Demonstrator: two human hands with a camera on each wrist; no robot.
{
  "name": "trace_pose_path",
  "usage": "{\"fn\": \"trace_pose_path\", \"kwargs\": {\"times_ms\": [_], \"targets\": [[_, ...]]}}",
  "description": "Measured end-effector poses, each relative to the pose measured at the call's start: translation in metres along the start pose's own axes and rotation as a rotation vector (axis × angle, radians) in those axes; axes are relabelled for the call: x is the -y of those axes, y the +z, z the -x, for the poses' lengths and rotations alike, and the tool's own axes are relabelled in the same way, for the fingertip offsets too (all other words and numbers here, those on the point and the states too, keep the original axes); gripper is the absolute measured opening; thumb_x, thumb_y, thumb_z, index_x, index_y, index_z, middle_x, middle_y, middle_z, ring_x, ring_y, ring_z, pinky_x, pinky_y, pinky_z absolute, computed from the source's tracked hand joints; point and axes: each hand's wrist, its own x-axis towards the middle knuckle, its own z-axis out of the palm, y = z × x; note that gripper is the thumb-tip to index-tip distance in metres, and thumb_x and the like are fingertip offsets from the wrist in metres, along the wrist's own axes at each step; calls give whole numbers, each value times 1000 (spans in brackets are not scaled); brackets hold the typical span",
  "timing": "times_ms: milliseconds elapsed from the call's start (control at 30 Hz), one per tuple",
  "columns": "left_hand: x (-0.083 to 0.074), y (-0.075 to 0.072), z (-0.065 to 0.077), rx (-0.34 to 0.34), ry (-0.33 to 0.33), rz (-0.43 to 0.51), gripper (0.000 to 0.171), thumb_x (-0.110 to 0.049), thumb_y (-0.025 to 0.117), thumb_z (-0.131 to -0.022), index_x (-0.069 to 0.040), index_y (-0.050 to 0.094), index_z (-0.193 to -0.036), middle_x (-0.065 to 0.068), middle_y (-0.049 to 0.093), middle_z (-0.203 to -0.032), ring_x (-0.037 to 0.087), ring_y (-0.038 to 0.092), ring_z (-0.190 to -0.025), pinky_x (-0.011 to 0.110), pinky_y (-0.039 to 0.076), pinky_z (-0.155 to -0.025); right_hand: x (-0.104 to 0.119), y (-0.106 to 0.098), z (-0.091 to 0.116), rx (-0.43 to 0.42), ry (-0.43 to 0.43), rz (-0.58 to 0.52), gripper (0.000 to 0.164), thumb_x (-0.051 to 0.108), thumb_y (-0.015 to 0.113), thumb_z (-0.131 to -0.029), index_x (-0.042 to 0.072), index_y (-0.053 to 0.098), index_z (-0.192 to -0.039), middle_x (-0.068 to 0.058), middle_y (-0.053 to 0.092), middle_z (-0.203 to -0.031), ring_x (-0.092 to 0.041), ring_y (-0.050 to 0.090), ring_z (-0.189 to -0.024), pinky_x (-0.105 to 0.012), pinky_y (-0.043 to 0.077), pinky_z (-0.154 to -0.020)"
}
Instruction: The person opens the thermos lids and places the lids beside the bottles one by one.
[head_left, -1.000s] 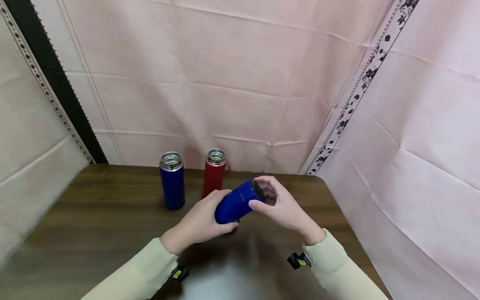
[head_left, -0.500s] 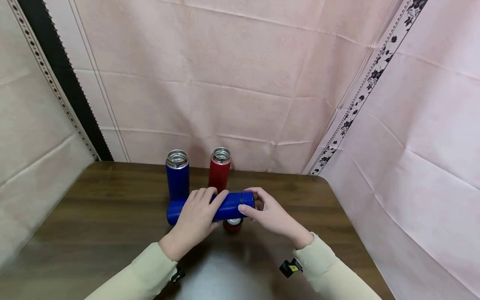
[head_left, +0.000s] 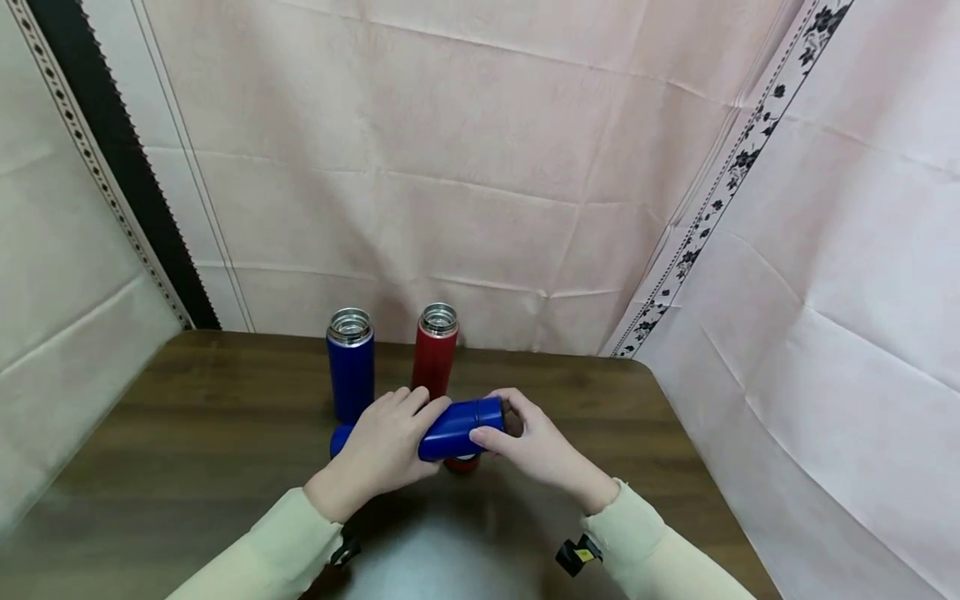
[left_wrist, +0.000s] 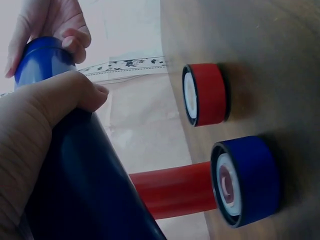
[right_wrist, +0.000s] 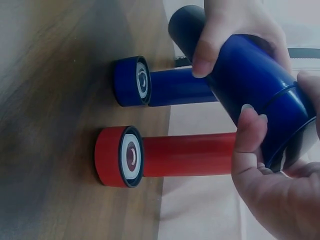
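Observation:
A blue thermos bottle [head_left: 450,436] lies tilted in the air, its capped end to the right. My left hand [head_left: 378,442] grips its body, thumb across the near side. Around the bottle's cap [head_left: 491,412] curl the thumb and fingers of my right hand [head_left: 536,446]; the right wrist view shows them at the cap's seam and rim. Behind the hands stand an uncapped blue bottle [head_left: 351,375] and an uncapped red bottle [head_left: 435,358]. On the table beneath lie a red cap [left_wrist: 209,94] and a blue cap [left_wrist: 257,180], white inner sides up.
The brown wooden table [head_left: 225,433] ends at a pale pink cloth [head_left: 480,183] hung along the back. More cloth hangs at both sides, with a floral strip at the right. Each wrist carries a small black camera, such as the right one [head_left: 577,554].
The held bottle has swung from a steep tilt to nearly level. My right hand has moved left and down, and its fingers have closed round the cap. The left hand keeps its grip.

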Motion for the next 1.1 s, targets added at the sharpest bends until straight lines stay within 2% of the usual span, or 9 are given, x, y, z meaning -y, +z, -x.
{"fn": "trace_pose_path", "kwargs": {"times_ms": [267,600,833,1100], "targets": [[3,-9,0,-44,39,-17,81,-53,87,-59,-17,60,-126,4,62,-103,21,58,-85,42,53,-84,-2,3,2,-8,-56,-28,46,31,68,-91,23,45,-130,-11,55,-124,-28,62,-103,-39,56,-79],[5,-8,3,-43,24,-9,81,-56,86,-57,-19,61,-124,2,64,-105,20,60,-84,41,54,-81,-5,5,0,22,-76,-33,44,28,67,-92,23,45,-130,-11,57,-122,-28,63,-100,-46,55,-80],[8,-8,4,10,1,-19,80,-60,84,-59,-22,60,-126,-1,64,-107,18,61,-87,39,53,-84,0,7,1,24,-72,-1,42,28,66,-93,24,45,-129,-10,59,-116,-27,64,-93,-42,56,-77],[9,-11,3,28,-7,-2,81,-59,84,-58,-22,60,-125,0,63,-107,20,62,-89,42,53,-84,-5,9,-1,6,-84,7,42,29,67,-92,28,47,-128,-10,59,-115,-28,63,-91,-42,56,-75]]}}
